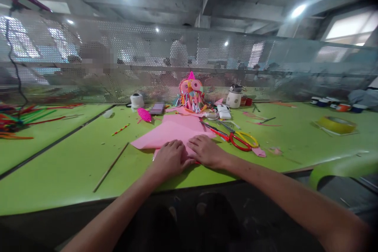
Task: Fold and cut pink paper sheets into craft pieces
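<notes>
A pink sheet [174, 128], paper or thin felt, lies at the table's front with its left corner raised slightly. My left hand [169, 157] has its fingers curled over the sheet's near part, thumb pointing inward. Close beside it, my right hand [205, 151] bends its fingers onto the same part. Both hands are closed on the sheet, and their fingertips are partly hidden. A small bit of red shows under my right hand; I cannot make out what it is. Red-handled scissors [240, 141] and yellow-handled scissors [249, 138] lie right of the sheet.
A decorated pink owl-like figure [191, 92] stands behind the sheet. Around it are a magenta yarn bundle [144, 115], a white jar [234, 97] and a white case [223, 111]. A thin stick [110, 167] lies left, yellow tape [336, 124] right. A perforated screen [147, 59] borders the back.
</notes>
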A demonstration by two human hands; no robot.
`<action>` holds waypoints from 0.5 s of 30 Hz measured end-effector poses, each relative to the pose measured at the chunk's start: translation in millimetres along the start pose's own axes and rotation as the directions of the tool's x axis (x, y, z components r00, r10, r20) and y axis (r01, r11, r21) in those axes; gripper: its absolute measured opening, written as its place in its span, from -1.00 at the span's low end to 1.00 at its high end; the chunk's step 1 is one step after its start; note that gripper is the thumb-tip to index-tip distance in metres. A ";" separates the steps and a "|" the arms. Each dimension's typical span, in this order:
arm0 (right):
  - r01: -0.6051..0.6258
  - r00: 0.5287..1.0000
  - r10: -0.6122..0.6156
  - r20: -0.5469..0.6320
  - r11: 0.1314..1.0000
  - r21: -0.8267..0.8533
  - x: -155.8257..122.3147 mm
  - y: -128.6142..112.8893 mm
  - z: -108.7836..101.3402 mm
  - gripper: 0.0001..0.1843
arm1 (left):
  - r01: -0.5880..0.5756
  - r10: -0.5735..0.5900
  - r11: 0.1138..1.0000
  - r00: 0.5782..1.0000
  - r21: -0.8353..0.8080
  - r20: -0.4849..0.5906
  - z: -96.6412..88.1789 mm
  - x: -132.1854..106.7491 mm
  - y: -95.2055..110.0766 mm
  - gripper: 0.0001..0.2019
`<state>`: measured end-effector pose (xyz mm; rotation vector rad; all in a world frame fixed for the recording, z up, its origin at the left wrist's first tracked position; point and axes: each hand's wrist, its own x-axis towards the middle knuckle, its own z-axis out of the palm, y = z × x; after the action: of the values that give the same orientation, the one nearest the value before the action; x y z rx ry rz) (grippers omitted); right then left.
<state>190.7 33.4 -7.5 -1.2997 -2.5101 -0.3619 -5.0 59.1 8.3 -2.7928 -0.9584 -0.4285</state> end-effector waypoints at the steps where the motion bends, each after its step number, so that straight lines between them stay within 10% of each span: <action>1: -0.003 1.000 0.003 0.004 1.000 0.000 -5.3 2.4 -2.2 -0.47 | -0.004 0.004 1.000 1.000 0.002 0.000 0.2 0.4 -0.3 -0.46; 15: -0.378 0.913 0.374 -0.164 0.926 0.004 -74.1 32.5 -7.5 -0.48 | -0.006 0.006 1.000 0.999 0.007 -0.053 5.2 0.2 -2.5 -0.40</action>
<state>259.3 -6.6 -24.9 -1.6514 -2.0679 -0.3950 -5.3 62.5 3.6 -2.7629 -0.9382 -0.4947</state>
